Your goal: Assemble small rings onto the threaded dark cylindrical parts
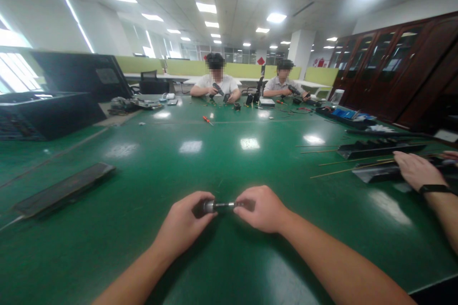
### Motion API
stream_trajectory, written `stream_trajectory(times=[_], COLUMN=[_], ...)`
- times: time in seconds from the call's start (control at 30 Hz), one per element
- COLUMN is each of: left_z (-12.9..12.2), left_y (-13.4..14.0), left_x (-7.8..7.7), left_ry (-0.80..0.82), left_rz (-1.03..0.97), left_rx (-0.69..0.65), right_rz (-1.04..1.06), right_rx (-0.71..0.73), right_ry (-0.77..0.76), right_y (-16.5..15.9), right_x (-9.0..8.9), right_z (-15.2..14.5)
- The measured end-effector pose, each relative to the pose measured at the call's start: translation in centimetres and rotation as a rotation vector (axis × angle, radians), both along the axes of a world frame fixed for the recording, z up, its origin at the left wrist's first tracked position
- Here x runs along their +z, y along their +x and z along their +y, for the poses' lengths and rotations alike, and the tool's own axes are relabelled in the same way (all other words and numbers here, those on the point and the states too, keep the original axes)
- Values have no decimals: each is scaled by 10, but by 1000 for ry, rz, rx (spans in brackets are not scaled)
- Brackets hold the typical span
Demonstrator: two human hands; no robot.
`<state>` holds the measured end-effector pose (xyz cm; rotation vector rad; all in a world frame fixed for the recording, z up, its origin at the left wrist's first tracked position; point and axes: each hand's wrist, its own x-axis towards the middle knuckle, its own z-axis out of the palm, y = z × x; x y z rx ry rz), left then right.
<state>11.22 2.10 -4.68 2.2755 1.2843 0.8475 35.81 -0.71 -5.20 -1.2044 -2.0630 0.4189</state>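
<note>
Over the near middle of the green table (171, 167), my two hands face each other with a small metal shaft-like part (224, 205) between them. My left hand (181, 219) pinches its wider silvery round end between thumb and fingers. The fingers of my right hand (263, 212) close around the opposite end. A thin dark and shiny rod spans the gap between the fingertips, lying roughly level. Both ends are partly covered by my fingers, so I cannot tell exactly what the part is.
At right, another person's hand (420, 169) with a dark wristband rests by black channel pieces (379, 171) and thin rods (329, 162). A long dark bar (66, 189) lies left. Farther off are an orange screwdriver (206, 119), a black case (50, 115) and two people holding power tools.
</note>
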Motion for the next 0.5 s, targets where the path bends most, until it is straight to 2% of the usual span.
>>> stream_trajectory(times=[0.17, 0.27, 0.33, 0.43, 0.5], left_z=[4, 9, 12, 14, 10], left_y=[-1, -9, -25, -65, -98], left_x=[0, 6, 13, 24, 28], left_ry=[7, -10, -70, -170, -139], left_rz=[-57, -96, -116, -130, -46], left_rx=[67, 113, 169, 284, 376], right_rz=[46, 51, 51, 50, 50], right_rx=[0, 1, 7, 19, 27], right_ry=[4, 4, 1, -8, -16], right_y=[2, 3, 4, 4, 4], right_x=[0, 0, 0, -1, -2], right_z=[2, 4, 5, 6, 6])
